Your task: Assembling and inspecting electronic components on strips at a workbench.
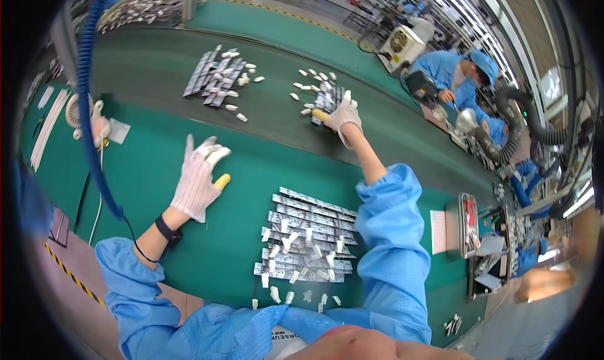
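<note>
Over the green mat my left hand is open and holds nothing. It wears a white striped glove with a yellow cover on the thumb. My right hand, gloved alike, reaches far out over the dark conveyor belt. Its thumb and fingers span a bundle of circuit board strips with white connectors, partly hidden by the hand. Another bundle of strips lies on the belt to the left. Nearer me, a larger set of strips rests on the mat, with white connectors on wires spread over it.
A coiled blue hose hangs at the left, near a small fan. At the right stand a metal tray and a lined sheet. Across the belt, a co-worker in blue works beside a white blower.
</note>
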The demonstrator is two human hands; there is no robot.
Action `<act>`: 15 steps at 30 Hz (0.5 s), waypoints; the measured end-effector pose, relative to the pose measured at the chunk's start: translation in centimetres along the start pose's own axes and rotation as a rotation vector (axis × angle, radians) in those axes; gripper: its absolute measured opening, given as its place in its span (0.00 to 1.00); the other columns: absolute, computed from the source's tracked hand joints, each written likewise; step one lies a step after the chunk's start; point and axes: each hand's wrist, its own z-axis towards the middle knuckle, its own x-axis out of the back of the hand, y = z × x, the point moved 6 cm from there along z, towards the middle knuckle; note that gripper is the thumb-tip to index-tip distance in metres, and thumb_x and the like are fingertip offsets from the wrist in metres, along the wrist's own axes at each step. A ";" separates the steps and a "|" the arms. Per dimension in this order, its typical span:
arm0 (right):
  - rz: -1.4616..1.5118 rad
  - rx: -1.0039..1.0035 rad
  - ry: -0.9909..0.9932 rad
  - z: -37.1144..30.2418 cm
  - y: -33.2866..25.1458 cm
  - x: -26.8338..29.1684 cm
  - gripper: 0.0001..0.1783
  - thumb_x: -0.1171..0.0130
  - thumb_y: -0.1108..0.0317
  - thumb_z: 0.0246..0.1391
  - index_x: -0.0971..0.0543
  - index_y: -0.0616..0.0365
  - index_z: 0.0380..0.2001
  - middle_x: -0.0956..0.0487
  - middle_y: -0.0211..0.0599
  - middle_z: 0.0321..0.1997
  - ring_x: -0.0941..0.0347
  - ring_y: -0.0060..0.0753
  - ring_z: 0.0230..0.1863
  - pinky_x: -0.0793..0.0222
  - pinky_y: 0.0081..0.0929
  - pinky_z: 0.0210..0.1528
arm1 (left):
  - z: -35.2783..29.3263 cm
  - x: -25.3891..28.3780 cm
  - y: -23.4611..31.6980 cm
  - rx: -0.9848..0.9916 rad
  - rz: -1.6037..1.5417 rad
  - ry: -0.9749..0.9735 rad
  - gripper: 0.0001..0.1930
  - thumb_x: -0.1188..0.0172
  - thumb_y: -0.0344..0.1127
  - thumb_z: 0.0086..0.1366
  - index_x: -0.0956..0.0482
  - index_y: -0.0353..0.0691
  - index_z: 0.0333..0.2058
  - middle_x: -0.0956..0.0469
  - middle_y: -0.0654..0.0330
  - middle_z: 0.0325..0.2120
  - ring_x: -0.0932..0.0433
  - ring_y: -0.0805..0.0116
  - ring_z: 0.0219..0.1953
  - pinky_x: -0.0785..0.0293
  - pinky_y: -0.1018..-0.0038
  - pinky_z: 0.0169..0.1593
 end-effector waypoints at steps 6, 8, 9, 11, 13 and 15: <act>-0.132 -0.020 -0.124 1.8 -2.1 -2.8 0.42 0.32 0.52 0.39 0.40 0.46 0.57 0.38 0.49 0.58 0.32 0.52 0.54 0.35 0.46 0.53 | -0.6 -0.6 -2.0 -0.033 -0.069 0.131 0.21 0.35 0.28 0.46 0.27 0.46 0.41 0.27 0.61 0.40 0.32 0.60 0.54 0.53 0.49 0.65; 0.028 0.204 -0.096 3.4 0.1 -3.7 0.41 0.32 0.55 0.40 0.39 0.51 0.56 0.35 0.53 0.55 0.32 0.54 0.54 0.35 0.43 0.54 | -0.5 -0.7 -1.8 -0.044 -0.049 0.104 0.18 0.35 0.28 0.46 0.26 0.46 0.39 0.27 0.62 0.39 0.32 0.61 0.54 0.54 0.49 0.66; 0.053 0.348 0.057 4.7 2.3 -4.5 0.32 0.38 0.66 0.44 0.39 0.59 0.53 0.33 0.57 0.51 0.33 0.57 0.50 0.33 0.40 0.50 | 0.1 -0.8 -1.7 -0.065 -0.061 0.102 0.18 0.35 0.28 0.46 0.26 0.46 0.39 0.27 0.62 0.39 0.32 0.61 0.54 0.54 0.49 0.66; 0.161 0.413 -0.036 4.1 4.8 -4.3 0.29 0.40 0.68 0.45 0.38 0.60 0.52 0.33 0.57 0.50 0.33 0.57 0.50 0.34 0.40 0.50 | -0.1 -1.0 -2.3 -0.042 -0.073 0.079 0.17 0.35 0.28 0.46 0.25 0.47 0.37 0.26 0.63 0.38 0.32 0.61 0.54 0.55 0.49 0.66; 0.258 0.438 -0.176 0.6 4.7 -1.7 0.24 0.48 0.78 0.47 0.36 0.60 0.50 0.35 0.55 0.51 0.35 0.56 0.52 0.37 0.38 0.53 | -0.3 -1.0 -2.6 -0.031 -0.081 0.080 0.16 0.35 0.28 0.46 0.25 0.47 0.37 0.26 0.63 0.38 0.32 0.62 0.54 0.55 0.49 0.66; 0.185 0.669 -0.163 -3.1 4.5 1.0 0.27 0.49 0.80 0.46 0.36 0.61 0.53 0.38 0.51 0.56 0.36 0.54 0.54 0.39 0.36 0.56 | -0.7 -0.8 -2.6 -0.025 -0.090 0.071 0.16 0.35 0.28 0.46 0.24 0.47 0.36 0.26 0.64 0.38 0.32 0.62 0.54 0.55 0.49 0.66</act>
